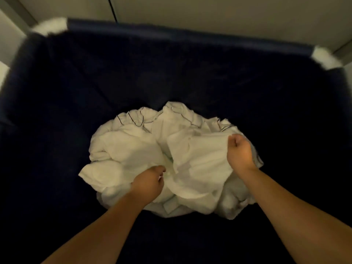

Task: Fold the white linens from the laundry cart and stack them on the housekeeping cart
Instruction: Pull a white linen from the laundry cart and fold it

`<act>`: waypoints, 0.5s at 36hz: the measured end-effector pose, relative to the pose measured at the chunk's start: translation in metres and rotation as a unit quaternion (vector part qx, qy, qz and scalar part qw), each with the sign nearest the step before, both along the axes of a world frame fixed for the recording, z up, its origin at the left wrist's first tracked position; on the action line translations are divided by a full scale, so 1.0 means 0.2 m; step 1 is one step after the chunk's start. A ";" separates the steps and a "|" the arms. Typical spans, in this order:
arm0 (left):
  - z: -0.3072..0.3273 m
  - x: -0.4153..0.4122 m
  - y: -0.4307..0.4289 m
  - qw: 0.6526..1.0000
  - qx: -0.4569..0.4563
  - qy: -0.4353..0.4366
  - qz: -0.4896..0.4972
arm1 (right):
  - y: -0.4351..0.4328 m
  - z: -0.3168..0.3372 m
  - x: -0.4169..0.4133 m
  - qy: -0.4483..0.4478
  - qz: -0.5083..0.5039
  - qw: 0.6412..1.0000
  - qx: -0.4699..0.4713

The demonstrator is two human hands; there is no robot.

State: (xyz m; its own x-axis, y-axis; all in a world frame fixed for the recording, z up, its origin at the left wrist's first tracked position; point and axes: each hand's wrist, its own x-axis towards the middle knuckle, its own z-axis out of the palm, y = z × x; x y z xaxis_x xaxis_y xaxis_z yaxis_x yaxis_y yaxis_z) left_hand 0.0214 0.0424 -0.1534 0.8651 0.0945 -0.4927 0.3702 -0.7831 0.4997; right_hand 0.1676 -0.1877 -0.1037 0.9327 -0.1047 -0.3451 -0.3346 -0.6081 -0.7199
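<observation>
Reaching into the laundry cart [190,33] for a piece to fold.
Left hand [149,180] curls its fingers into the near edge of the white linens [131,149]; right hand [240,151] is a tight fist bunching cloth beyond it, to its right. Next, I'd judge: lift one piece clear of the tangle. Deep navy walls [57,82] hem both in; housekeeping cart out of view.

Open-topped laundry cart [190,33]: dark fabric walls [285,88] close in all round, free entry from above. Heap of white linens [133,147] fills bottom centre; bare liner [47,168] rings it. In heap, left hand [148,180] and right hand [241,151] grip cloth, well apart, crumpled fold bulging between. Beyond cart, pale wall [209,10] stands close.
</observation>
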 end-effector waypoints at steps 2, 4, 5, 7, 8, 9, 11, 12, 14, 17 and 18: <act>0.14 0.05 -0.05 1.000 0.007 -0.027 -0.011 | -0.03 0.17 0.05 -0.023 0.040 0.999 -0.013; 0.30 0.10 -0.10 0.998 -0.001 -0.062 -0.014 | -0.06 0.35 0.09 -0.051 0.074 0.995 -0.032; 0.37 0.13 -0.13 0.997 -0.010 -0.081 -0.011 | -0.07 0.44 0.11 -0.064 0.090 0.993 -0.042; 0.53 0.18 -0.21 0.993 -0.019 -0.112 -0.006 | -0.11 0.62 0.13 -0.088 0.115 0.988 -0.049; 0.61 0.21 -0.25 0.992 -0.020 -0.127 -0.003 | -0.13 0.71 0.14 -0.099 0.125 0.986 -0.040; 0.69 0.23 -0.30 0.990 -0.018 -0.142 -0.004 | -0.15 0.80 0.15 -0.107 0.137 0.984 -0.029; 0.84 0.28 -0.40 0.985 -0.018 -0.173 -0.011 | -0.20 0.96 0.16 -0.124 0.160 0.979 -0.009; 0.91 0.30 -0.46 0.983 -0.017 -0.184 -0.016 | -0.22 1.05 0.17 -0.135 0.170 0.976 0.003; 1.05 0.32 -0.57 0.978 -0.012 -0.206 -0.022 | -0.26 1.20 0.19 -0.162 0.191 0.968 0.026; 1.26 0.34 -0.74 0.968 -0.015 -0.251 -0.023 | -0.30 1.43 0.21 -0.213 0.217 0.951 0.064; 1.33 0.34 -0.79 0.964 -0.012 -0.265 -0.023 | -0.31 1.50 0.21 -0.224 0.223 0.946 0.078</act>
State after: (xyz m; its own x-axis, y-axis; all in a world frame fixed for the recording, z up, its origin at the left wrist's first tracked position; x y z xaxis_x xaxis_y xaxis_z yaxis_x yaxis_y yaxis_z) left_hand 0.0891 -0.1162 0.1120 0.9989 0.0436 0.0181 0.0226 -0.7789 0.6267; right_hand 0.2087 -0.2505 0.1972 0.9286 0.3524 0.1165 0.2896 -0.4917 -0.8212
